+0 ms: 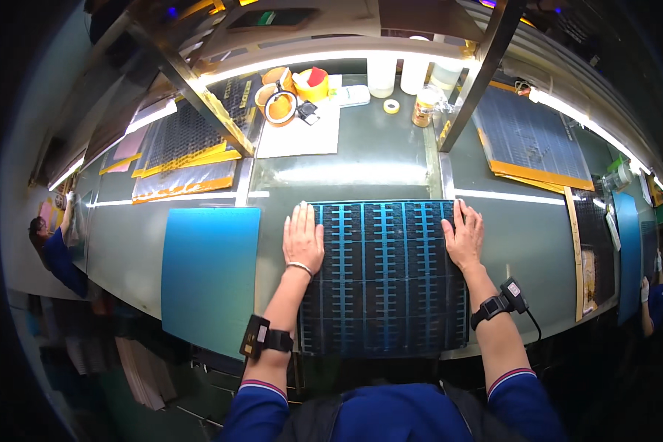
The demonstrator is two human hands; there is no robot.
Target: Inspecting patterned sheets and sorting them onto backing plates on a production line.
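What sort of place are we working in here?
Most likely a factory workshop, judging by the long grey-green workbench, the flat rectangular blue-and-black patterned panel with the left hand and right hand at its edges, and another person in a blue top farther left.

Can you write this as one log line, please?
black-and-blue patterned rectangular panel | left hand: open, far left corner | right hand: open, far right corner | panel's left: plain blue rectangular sheet

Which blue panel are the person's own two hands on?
The black-patterned panel: the left hand and right hand are at its far corners. The plain panel and far-right panel lie apart from both.
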